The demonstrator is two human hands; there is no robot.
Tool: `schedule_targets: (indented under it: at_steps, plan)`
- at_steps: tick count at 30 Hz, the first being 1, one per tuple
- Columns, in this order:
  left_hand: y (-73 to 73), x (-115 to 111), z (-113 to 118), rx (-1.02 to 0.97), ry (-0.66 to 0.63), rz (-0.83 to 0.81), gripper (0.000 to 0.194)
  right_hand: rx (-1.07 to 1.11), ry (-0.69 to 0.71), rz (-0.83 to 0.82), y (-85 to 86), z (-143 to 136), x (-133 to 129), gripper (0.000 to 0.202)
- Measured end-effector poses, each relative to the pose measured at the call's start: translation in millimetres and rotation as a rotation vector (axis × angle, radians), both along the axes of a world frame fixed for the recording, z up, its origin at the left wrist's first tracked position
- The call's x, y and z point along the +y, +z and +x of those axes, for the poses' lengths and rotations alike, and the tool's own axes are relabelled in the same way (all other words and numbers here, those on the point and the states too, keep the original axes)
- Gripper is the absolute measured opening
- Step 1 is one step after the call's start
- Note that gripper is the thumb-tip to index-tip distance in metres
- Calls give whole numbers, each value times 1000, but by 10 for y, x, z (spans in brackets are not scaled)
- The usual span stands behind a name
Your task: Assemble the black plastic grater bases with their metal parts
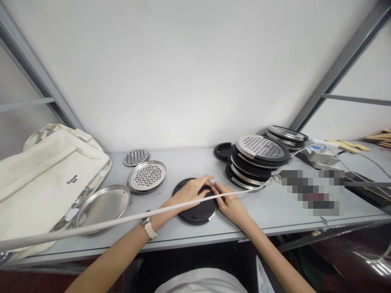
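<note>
A round black disc [198, 212] with a strip of shiny metal at its lower right edge lies flat near the front of the grey table. My left hand [193, 192] rests across its top, fingers apart and pointing to the right edge. At that edge my right hand [224, 198] has its thumb and fingers pressed together around something small, perhaps a thin ring, too small to make out. A white cord [122, 222] crosses in front of the wrists and the disc.
Perforated metal discs [148, 176] and plain metal plates [105, 207] lie on the left beside a cream bag [51, 175]. Right of the hands stands a stack of black and metal discs [259, 162], with another stack [287, 136] behind and a white box with cables [320, 154].
</note>
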State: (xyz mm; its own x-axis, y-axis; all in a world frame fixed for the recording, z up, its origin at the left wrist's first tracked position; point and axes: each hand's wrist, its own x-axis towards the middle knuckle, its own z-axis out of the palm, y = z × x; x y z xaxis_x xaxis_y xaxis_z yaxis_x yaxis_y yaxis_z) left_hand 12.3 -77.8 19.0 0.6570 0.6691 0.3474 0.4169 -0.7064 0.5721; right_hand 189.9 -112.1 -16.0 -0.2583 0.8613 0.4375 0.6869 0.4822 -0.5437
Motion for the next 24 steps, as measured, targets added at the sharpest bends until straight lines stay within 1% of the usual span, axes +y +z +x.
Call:
schedule_targets:
  at_steps: [8,17,24]
  plan:
    - [19,-3,-7,-24,-8,-8,37,-6,12,42,12,-1,2,15]
    - [13,7,-11,-24,-17,-18,38,-5,25,19,-4,6,-4,13]
    - [41,-4,-25,-30,-19,-38,37,-6,4,28,-5,11,9,15]
